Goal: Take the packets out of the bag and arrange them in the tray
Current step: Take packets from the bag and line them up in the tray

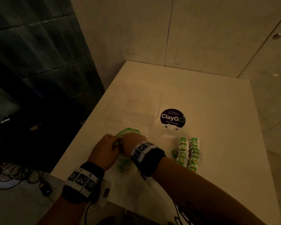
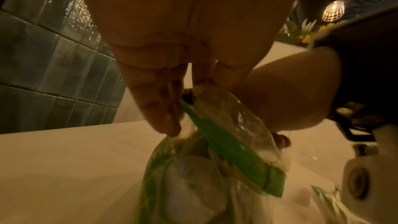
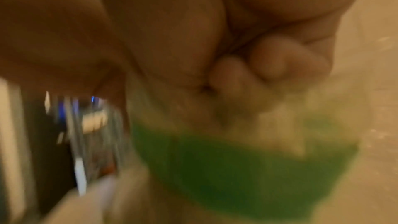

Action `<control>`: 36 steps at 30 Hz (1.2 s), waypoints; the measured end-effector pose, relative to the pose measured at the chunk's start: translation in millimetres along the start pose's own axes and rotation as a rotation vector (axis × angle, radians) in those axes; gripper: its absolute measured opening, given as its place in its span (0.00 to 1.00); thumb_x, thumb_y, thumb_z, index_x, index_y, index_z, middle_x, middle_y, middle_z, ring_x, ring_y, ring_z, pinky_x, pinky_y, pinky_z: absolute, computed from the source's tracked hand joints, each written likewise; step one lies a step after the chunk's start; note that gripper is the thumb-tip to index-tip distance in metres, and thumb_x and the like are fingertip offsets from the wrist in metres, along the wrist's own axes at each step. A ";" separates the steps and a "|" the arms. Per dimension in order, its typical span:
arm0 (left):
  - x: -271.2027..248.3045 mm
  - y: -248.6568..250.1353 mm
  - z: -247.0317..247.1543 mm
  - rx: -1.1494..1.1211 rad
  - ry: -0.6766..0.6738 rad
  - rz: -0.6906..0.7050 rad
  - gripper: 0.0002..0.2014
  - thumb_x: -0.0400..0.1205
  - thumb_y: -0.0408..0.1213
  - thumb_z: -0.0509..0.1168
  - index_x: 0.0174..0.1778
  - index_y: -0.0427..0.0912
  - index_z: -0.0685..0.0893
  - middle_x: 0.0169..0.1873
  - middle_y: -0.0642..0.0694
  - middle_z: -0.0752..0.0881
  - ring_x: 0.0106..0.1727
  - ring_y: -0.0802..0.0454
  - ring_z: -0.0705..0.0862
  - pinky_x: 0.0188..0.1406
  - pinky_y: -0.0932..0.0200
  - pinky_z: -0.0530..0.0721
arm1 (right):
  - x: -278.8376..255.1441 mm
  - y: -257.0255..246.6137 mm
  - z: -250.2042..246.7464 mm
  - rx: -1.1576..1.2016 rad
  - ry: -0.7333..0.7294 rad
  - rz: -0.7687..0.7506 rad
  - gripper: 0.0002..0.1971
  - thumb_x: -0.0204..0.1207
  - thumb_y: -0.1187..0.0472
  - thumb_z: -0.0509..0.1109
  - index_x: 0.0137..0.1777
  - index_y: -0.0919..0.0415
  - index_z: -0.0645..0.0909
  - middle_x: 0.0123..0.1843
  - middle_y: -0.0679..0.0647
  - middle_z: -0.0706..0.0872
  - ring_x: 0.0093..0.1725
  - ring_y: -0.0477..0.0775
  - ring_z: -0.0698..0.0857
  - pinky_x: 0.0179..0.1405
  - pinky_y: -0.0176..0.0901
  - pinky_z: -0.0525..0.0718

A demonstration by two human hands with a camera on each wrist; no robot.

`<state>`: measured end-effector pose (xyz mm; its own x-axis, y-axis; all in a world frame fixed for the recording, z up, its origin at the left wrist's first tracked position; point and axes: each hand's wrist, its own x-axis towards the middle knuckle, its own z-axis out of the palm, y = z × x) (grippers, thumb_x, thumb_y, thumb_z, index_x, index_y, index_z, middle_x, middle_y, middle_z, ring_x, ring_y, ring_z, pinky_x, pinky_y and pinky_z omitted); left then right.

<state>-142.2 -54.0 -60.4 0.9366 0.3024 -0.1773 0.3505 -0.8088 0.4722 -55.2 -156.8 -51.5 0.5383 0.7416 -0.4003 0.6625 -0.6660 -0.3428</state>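
Note:
A clear bag with green print (image 1: 128,132) lies on the white table (image 1: 201,98) near its left edge. Both hands meet at the bag's top. My left hand (image 1: 104,150) pinches the green strip at the bag's mouth (image 2: 215,134) between thumb and fingers (image 2: 163,108). My right hand (image 1: 131,142) grips the same end with curled fingers (image 3: 247,74); that view is blurred, with the green bag (image 3: 237,168) below the fist. Pale packets (image 2: 193,185) show dimly through the plastic. The clear tray (image 1: 159,101) stands just beyond the bag.
Two rows of green and yellow packets (image 1: 188,153) lie to the right of my right wrist, with one small loose packet (image 1: 173,153) beside them. A round dark "ClayGo" sticker (image 1: 172,119) is on the table. Walls close the back and right; cables (image 1: 15,176) lie on the floor at left.

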 end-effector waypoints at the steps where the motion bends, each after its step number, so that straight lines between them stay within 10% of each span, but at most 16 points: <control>1: -0.3 -0.3 -0.8 -0.014 0.003 0.010 0.16 0.83 0.34 0.59 0.67 0.47 0.79 0.62 0.44 0.77 0.58 0.45 0.80 0.55 0.61 0.74 | -3.9 2.5 -4.9 0.001 -0.040 0.027 0.13 0.84 0.58 0.58 0.58 0.62 0.82 0.59 0.57 0.83 0.60 0.58 0.81 0.53 0.42 0.74; 5: -5.3 8.1 -7.8 -0.112 0.150 0.137 0.27 0.80 0.38 0.68 0.75 0.49 0.69 0.72 0.51 0.68 0.74 0.49 0.66 0.68 0.60 0.66 | -30.1 26.5 -31.9 0.250 0.041 0.075 0.15 0.80 0.56 0.63 0.44 0.68 0.83 0.42 0.60 0.84 0.43 0.58 0.81 0.43 0.46 0.79; 8: -14.4 34.8 -13.0 -0.278 0.163 0.332 0.40 0.74 0.40 0.73 0.79 0.54 0.57 0.72 0.63 0.60 0.74 0.67 0.56 0.68 0.77 0.61 | -59.5 50.9 -43.0 0.753 0.066 0.065 0.15 0.76 0.56 0.69 0.45 0.72 0.85 0.34 0.62 0.82 0.31 0.55 0.78 0.32 0.43 0.77; 13: -15.9 71.9 13.4 -0.221 0.074 0.488 0.40 0.74 0.39 0.71 0.79 0.55 0.56 0.74 0.62 0.61 0.74 0.72 0.60 0.70 0.79 0.61 | -92.3 73.1 -40.0 1.261 -0.029 0.031 0.13 0.78 0.57 0.69 0.43 0.70 0.83 0.29 0.61 0.78 0.22 0.50 0.73 0.22 0.39 0.70; 17: -19.1 96.0 28.1 -0.538 0.015 0.399 0.24 0.80 0.31 0.67 0.64 0.65 0.72 0.61 0.67 0.76 0.61 0.77 0.75 0.60 0.77 0.74 | -115.8 86.7 -40.5 1.237 -0.057 0.041 0.23 0.77 0.43 0.67 0.46 0.65 0.87 0.34 0.53 0.88 0.29 0.51 0.78 0.26 0.40 0.73; 22: -17.2 119.5 42.5 -1.204 -0.233 -0.129 0.11 0.85 0.31 0.58 0.59 0.36 0.82 0.45 0.34 0.88 0.41 0.41 0.89 0.33 0.54 0.87 | -133.0 109.0 -35.7 1.060 0.184 0.150 0.19 0.77 0.45 0.69 0.44 0.62 0.87 0.40 0.58 0.89 0.27 0.44 0.78 0.29 0.41 0.76; 24: -17.8 122.3 48.3 -1.273 -0.310 -0.199 0.11 0.84 0.28 0.57 0.59 0.32 0.81 0.42 0.35 0.89 0.41 0.39 0.90 0.33 0.54 0.88 | -136.0 119.8 -30.4 0.901 0.307 0.123 0.06 0.74 0.54 0.74 0.47 0.55 0.86 0.40 0.51 0.88 0.28 0.39 0.77 0.34 0.39 0.78; 36: -24.8 132.6 58.8 -1.386 -0.402 -0.279 0.11 0.83 0.25 0.56 0.56 0.30 0.82 0.36 0.35 0.87 0.42 0.37 0.91 0.40 0.51 0.90 | -137.7 124.2 -10.8 0.447 0.475 -0.131 0.16 0.75 0.61 0.73 0.63 0.51 0.83 0.55 0.48 0.75 0.39 0.50 0.81 0.44 0.37 0.79</control>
<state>-119.0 -198.4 -44.2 0.8581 0.0191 -0.5132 0.4534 0.4413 0.7744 -41.4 -340.8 -29.8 0.7065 0.7058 0.0518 0.5139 -0.4613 -0.7233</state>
